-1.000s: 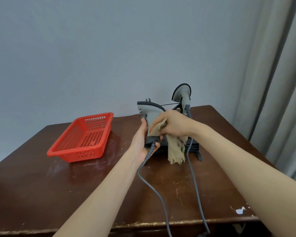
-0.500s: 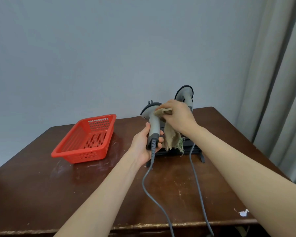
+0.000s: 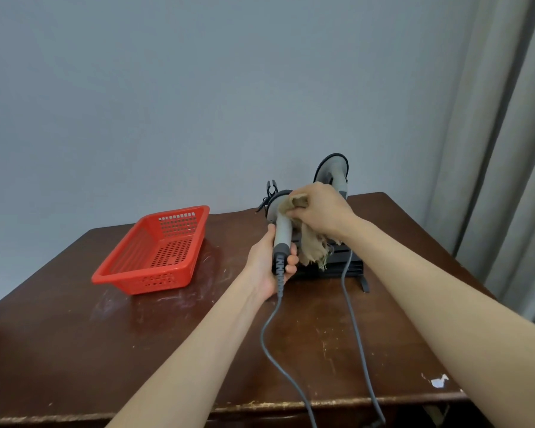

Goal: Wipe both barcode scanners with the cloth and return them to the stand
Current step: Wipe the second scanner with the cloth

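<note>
My left hand grips the handle of a grey barcode scanner, held upright above the table with its head at the top. My right hand holds a beige frayed cloth and presses it against the scanner's head; the rest of the cloth hangs down. A second grey scanner stands in the black stand behind my right hand. Each scanner trails a grey cable over the table's front edge.
A red perforated plastic basket sits on the dark wooden table to the left. A grey wall is behind, and a grey curtain hangs at the right. A white chip marks the table's front right corner.
My right hand with the cloth has moved up from the scanner's handle to its head. The held scanner has turned so that its head faces away.
</note>
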Available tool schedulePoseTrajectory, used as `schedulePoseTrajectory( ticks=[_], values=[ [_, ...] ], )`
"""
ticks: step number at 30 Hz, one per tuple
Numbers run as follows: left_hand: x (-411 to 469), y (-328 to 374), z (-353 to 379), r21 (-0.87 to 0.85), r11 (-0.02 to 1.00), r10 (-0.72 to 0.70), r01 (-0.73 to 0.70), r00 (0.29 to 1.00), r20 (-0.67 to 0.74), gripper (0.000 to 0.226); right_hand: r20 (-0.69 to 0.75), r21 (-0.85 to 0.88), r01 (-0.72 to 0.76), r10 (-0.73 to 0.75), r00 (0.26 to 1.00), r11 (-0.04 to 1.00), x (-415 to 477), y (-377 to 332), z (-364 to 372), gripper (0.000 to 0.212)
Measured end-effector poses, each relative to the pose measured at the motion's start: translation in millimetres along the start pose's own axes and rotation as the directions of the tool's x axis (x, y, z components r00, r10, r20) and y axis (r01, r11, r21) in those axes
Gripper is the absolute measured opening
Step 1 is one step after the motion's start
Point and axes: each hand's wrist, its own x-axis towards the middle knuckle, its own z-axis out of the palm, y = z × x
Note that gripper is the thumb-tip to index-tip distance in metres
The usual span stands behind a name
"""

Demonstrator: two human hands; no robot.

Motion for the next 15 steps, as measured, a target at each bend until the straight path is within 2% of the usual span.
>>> schedulePoseTrajectory(
  ticks=[2, 4, 5, 7, 10, 11, 14, 15],
  values=[
    [2, 2, -2, -0.011, 1.0, 0.021, -0.021, 1.0, -0.005, 0.048, 0.148, 0.082, 0.046, -0.058, 0.987, 0.996, -8, -6, 0, 0.013],
    [5, 5, -5, -0.033, 0.998, 0.056, -0.058, 0.998, -0.042, 0.047, 0.321, 0.132, 0.057, -0.097, 0.942, 0.99, -15, -8, 1, 0.006],
    [6, 5, -6, -0.033, 0.997, 0.062, -0.064, 0.997, -0.049, 0.048, 0.346, 0.146, 0.053, -0.101, 0.933, 0.988, -16, -7, 2, 0.015],
    [5, 5, -4, -0.034, 0.999, 0.038, -0.039, 0.999, -0.036, 0.05, 0.248, 0.139, 0.054, -0.088, 0.965, 0.989, -12, -2, 5, 0.009],
    [2, 3, -2, -0.031, 1.0, 0.007, -0.006, 1.0, 0.027, 0.05, -0.037, 0.057, -0.016, 0.018, 0.999, 0.998, -6, 5, 4, 0.013],
    [1, 3, -3, -0.02, 1.0, 0.011, -0.01, 0.999, 0.039, 0.049, -0.064, 0.039, -0.057, 0.059, 0.996, 0.998, -4, 9, 5, 0.014],
    [4, 9, -7, 0.003, 0.999, 0.047, -0.047, 0.998, 0.052, 0.058, 0.053, -0.244, -0.151, 0.169, 0.984, 0.958, -9, 17, 9, 0.019],
    [5, 13, -6, 0.016, 0.998, 0.062, -0.063, 0.996, 0.061, 0.059, 0.037, -0.27, -0.178, 0.195, 0.98, 0.946, -11, 21, 11, 0.021]
  ],
)
